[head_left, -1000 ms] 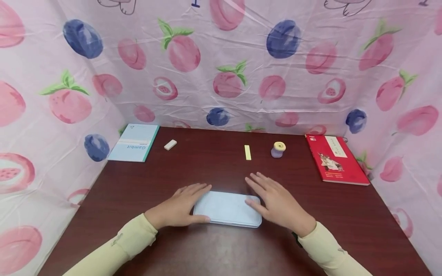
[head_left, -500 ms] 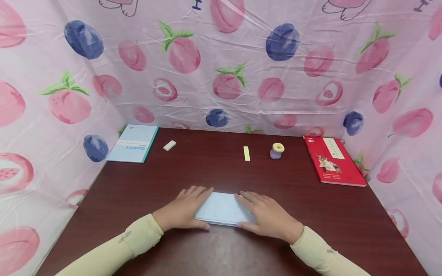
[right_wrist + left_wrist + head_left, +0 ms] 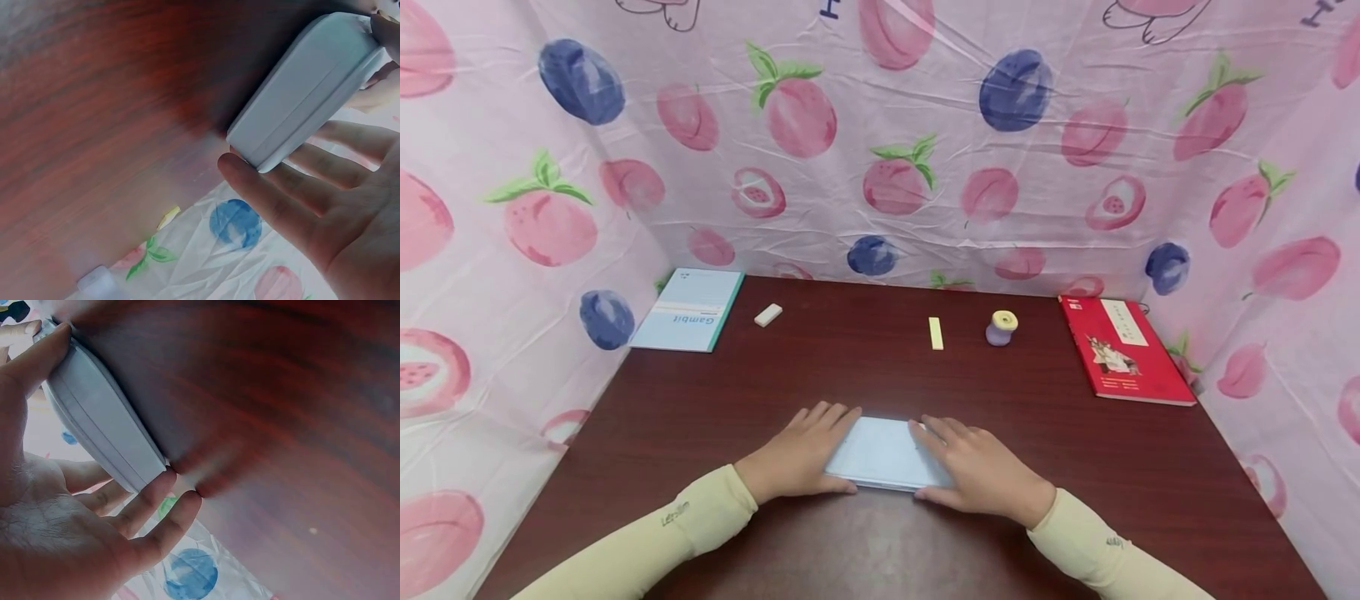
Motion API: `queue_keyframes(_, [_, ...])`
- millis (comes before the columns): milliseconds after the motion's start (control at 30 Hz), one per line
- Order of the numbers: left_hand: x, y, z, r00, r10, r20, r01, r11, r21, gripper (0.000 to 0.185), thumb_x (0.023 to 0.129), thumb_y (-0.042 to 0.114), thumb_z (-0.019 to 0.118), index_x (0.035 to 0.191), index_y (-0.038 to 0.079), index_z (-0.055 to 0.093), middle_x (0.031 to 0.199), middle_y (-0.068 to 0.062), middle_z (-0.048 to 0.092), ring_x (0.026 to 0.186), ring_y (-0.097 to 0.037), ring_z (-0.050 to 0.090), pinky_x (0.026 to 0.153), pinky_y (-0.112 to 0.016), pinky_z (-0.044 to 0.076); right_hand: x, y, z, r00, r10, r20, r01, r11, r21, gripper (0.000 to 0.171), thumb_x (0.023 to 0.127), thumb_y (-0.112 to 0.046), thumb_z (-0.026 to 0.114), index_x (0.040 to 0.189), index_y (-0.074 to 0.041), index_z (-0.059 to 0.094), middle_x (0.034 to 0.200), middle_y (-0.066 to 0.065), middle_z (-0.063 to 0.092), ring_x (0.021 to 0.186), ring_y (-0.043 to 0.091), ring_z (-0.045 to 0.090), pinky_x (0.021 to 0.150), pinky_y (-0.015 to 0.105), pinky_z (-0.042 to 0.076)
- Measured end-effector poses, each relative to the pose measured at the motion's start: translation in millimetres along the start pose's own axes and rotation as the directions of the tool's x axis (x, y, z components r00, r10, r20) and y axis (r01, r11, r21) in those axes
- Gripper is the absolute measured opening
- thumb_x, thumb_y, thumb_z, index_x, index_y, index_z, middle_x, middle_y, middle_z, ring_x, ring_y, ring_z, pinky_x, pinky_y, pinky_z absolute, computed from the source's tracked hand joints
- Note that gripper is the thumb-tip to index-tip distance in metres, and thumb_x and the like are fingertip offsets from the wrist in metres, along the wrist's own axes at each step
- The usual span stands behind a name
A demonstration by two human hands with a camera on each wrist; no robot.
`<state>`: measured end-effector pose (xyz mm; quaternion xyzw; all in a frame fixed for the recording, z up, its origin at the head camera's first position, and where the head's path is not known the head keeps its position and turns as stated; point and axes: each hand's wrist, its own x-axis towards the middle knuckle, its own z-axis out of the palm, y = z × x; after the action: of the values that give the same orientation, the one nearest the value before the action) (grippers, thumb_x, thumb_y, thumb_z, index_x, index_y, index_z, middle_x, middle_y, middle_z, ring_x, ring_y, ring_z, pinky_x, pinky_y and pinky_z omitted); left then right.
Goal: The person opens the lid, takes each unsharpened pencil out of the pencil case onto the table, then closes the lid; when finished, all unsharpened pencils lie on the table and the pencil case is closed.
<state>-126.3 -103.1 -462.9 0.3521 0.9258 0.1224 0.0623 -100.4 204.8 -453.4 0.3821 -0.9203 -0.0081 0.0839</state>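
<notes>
Got a pale blue case (image 3: 886, 452) gripped between left hand (image 3: 793, 454) and right hand (image 3: 981, 468).
Clamped on opposite ends; probably best to squeeze evenly, no tilting.

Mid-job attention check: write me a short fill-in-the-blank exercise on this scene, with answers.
1. The case between the left grip and right grip is pale ____.
2. In the head view, the red book lies to the ____ of the lavender container.
3. The large word on the notebook reads ____.
4. The narrow strip near the lavender container is coloured ____.
Missing words: blue; right; Gambit; yellow.
</notes>
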Motion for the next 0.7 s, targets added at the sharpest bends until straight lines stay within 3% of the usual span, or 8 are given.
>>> queue_keyframes(233, [-0.9,-3.9,-0.9,1.000,0.008,-0.025,-0.006,0.998,0.065,0.102,0.088,0.067,0.078,0.160,0.005,0.042,0.151,-0.012,0.055,0.134,-0.030,0.054,0.108,-0.052,0.051,6,1,7,0.997,-0.059,-0.048,0.056,0.997,-0.055,0.085,0.091,-0.062,0.076,0.153,-0.007,0.056,0.146,0.017,0.064,0.126,0.031,0.069,0.087,0.041,0.064])
queue_keyframes(700, [0.8,-14.5,-1.5,0.999,0.017,-0.038,-0.012,0.991,0.131,0.098,0.090,0.067,0.076,0.158,0.005,0.043,0.149,-0.011,0.056,0.129,-0.027,0.054,0.105,-0.048,0.053,17,0,9,0.996,-0.086,-0.031,0.082,0.990,-0.117,0.084,0.096,-0.062,0.070,0.154,-0.004,0.054,0.144,0.016,0.065,0.122,0.033,0.070,0.090,0.043,0.063])
